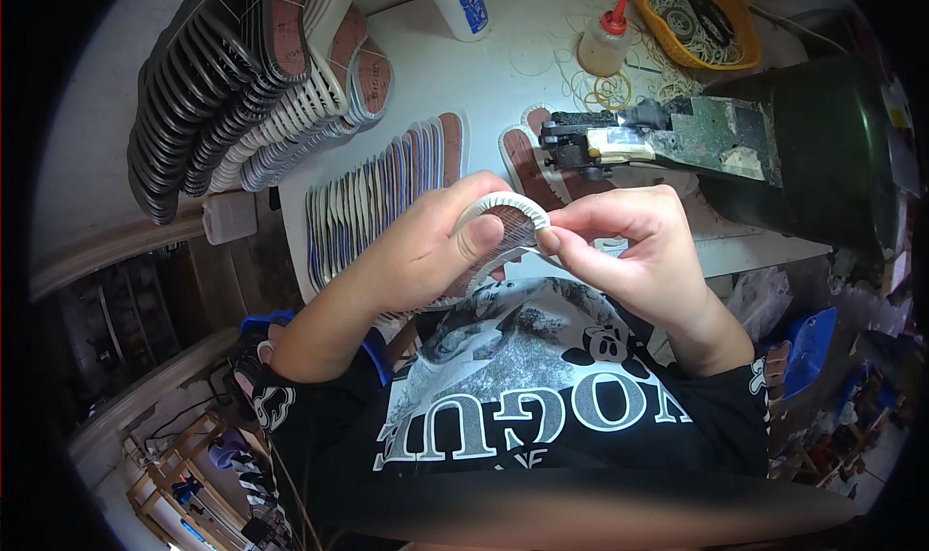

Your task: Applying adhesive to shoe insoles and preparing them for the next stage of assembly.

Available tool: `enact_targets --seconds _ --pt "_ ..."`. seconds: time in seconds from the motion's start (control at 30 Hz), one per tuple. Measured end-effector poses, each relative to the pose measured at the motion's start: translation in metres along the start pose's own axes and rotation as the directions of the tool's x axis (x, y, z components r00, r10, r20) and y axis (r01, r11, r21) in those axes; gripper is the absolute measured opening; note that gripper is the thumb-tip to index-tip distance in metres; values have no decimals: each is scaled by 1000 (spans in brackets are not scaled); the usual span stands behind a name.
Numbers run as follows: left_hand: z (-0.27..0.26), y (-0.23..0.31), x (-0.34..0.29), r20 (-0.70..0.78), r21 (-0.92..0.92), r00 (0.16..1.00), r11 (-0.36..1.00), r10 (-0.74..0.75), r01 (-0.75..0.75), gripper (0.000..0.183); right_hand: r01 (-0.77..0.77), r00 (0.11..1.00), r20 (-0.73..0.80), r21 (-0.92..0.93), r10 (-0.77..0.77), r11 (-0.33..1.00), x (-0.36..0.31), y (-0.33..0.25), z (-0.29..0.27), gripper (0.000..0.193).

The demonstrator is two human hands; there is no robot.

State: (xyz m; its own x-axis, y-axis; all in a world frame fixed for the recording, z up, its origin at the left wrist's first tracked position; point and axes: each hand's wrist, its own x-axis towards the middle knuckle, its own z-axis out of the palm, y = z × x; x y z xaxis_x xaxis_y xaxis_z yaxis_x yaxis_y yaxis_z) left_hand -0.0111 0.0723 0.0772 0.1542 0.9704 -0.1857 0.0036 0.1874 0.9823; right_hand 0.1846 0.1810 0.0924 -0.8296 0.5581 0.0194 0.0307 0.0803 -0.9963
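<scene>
A shoe insole with a pleated white rim and a brownish, meshed inner face is held up in front of my chest. My left hand grips it from the left, thumb on the inner face and fingers behind. On the right side of the rim, my right hand pinches the white edging between thumb and forefinger. The insole's lower part is partly hidden by my left hand. Just beyond my hands, reddish-brown insoles lie on the white table.
A row of insoles stands at the left, with bundled dark and white ones behind. A green sewing-type machine reaches in from the right. At the back are a white bottle, a red-tipped bottle and a yellow basket.
</scene>
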Motion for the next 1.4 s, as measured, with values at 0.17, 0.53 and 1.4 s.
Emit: enact_targets --seconds 0.17,0.53,1.4 --pt "3 16 6 -55 109 998 994 11 -5 45 38 999 -23 -85 -40 996 3 -3 3 13" --pt "7 15 3 60 -402 974 888 -217 223 29 -187 978 165 415 129 891 -2 15 3 16" --pt "12 4 -1 -57 -460 987 881 -150 108 26 57 997 -68 259 -41 964 -10 22 23 13"
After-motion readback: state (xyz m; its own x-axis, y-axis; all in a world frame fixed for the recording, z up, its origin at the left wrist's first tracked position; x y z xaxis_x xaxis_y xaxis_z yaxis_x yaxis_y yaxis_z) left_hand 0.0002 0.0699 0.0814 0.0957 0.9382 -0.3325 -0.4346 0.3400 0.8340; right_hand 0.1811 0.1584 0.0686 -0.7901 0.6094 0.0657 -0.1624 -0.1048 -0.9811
